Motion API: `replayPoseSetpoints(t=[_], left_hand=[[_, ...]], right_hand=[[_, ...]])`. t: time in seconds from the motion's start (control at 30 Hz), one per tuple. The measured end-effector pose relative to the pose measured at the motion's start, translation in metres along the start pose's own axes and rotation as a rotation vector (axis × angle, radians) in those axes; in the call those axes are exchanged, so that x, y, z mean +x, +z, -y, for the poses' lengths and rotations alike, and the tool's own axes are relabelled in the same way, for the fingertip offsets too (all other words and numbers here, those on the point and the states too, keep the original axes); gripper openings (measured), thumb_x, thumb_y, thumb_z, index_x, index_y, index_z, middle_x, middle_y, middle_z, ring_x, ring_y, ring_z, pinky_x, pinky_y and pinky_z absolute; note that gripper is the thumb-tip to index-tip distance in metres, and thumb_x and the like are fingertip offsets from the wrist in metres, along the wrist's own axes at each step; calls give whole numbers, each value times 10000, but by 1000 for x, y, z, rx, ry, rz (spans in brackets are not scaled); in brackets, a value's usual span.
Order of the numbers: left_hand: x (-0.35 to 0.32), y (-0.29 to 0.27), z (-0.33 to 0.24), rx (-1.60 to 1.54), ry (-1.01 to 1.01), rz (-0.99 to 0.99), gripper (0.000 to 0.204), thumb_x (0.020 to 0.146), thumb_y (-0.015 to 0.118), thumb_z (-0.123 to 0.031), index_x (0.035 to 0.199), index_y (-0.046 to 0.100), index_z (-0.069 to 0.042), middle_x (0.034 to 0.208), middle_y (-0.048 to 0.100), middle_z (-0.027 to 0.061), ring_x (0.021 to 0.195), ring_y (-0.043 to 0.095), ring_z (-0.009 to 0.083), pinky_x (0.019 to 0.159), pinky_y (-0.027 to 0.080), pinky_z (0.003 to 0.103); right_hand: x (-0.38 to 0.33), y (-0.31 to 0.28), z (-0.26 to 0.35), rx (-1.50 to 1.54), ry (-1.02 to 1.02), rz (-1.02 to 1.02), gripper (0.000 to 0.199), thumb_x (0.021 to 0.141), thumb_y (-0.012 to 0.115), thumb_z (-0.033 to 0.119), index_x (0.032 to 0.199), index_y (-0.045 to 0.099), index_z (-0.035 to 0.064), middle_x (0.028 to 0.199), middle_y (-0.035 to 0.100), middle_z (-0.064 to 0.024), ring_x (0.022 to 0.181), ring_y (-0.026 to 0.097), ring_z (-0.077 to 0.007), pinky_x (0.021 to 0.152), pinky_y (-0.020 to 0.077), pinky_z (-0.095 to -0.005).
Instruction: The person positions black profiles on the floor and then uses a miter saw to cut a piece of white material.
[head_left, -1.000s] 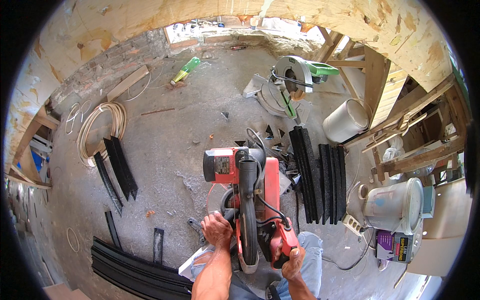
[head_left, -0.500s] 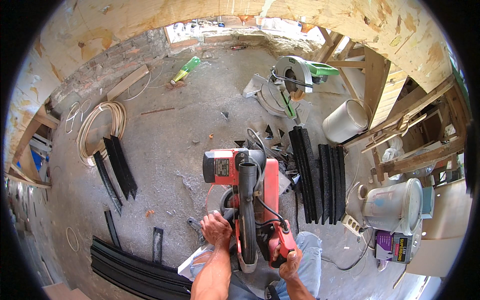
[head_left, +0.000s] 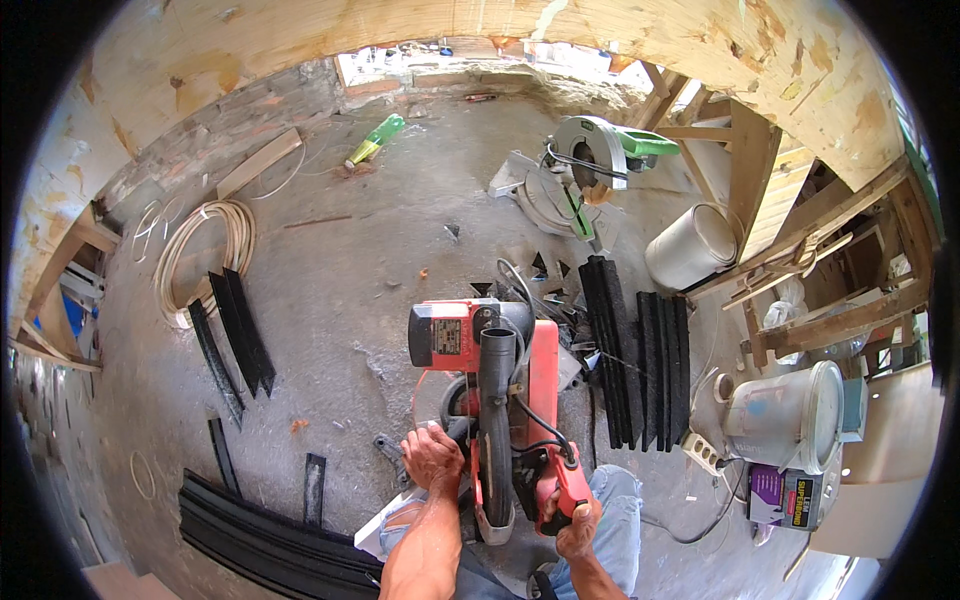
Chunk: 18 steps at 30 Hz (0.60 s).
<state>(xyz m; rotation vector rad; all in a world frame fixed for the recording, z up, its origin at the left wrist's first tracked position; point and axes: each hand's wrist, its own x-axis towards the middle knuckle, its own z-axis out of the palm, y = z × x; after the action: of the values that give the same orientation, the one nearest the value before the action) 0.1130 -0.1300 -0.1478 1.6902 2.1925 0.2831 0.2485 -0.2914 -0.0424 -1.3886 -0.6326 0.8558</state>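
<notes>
In front of me stands a red and grey miter saw with a black tube and cable on its head. My right hand is wrapped round its red handle, thumb on top. On the left side of the saw, my left hand is closed with curled fingers close to the blade area; what lies under them is hidden. Long black mouldings run across the floor at lower left, one end near my left forearm. Shorter black strips lie beyond them.
Bundled black strips and dark offcuts lie right of the saw. Further off are a green miter saw, a coiled hose and a green bottle. Buckets, a power strip and wooden frames flank the right side.
</notes>
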Motion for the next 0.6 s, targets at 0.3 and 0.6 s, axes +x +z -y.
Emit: replayPoseSetpoints(t=[0.3, 0.6], left_hand=[[2, 0, 3, -2, 1, 16, 395, 1006, 436, -312, 860, 656, -19, 1003, 650, 186, 1023, 589, 396, 903, 465, 508], [3, -1, 2, 4, -7, 24, 412, 1012, 429, -321, 861, 653, -10, 1011, 646, 191, 1036, 585, 399, 914, 461, 508]], right_hand=[[1, 1, 2, 6, 31, -20, 748, 949, 486, 697, 989, 603, -41, 674, 615, -82, 575, 577, -140, 541, 465, -274], [1, 3, 0, -54, -21, -35, 762, 959, 438, 711, 948, 595, -34, 624, 598, -72, 520, 568, -141, 480, 450, -281]])
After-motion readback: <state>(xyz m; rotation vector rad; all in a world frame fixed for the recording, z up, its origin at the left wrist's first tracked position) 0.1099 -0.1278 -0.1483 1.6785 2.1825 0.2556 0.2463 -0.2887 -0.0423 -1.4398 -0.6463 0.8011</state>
